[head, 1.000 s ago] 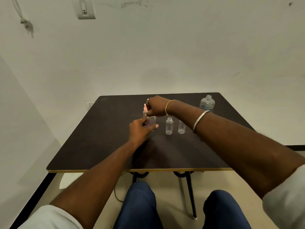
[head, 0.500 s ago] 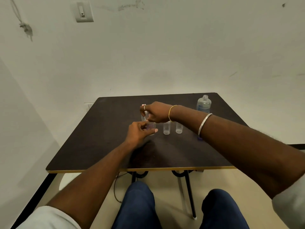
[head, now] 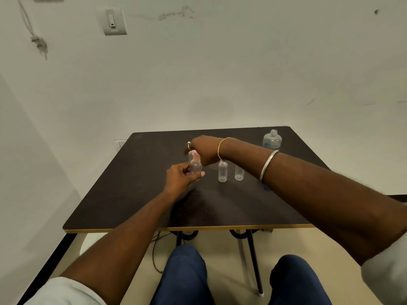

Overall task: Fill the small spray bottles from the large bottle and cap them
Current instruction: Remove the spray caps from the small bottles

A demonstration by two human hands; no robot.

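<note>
Spray bottle [head: 195, 167], small, light, probably thin-walled and easily tipped, stands mid-bench [head: 132, 194], the left grip [head: 182, 176] curled round its body, the right grip [head: 203, 150] pinching its pink cap [head: 193, 154].

Two uncapped bottles [head: 222, 172] just beside held bottle [head: 195, 167]

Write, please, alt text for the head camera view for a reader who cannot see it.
A seated person's left hand holds a small spray bottle upright on a dark table while the right hand grips its pink spray cap from above. Two more small bottles stand to its right, and the large bottle stands uncapped near the far right corner.
</note>
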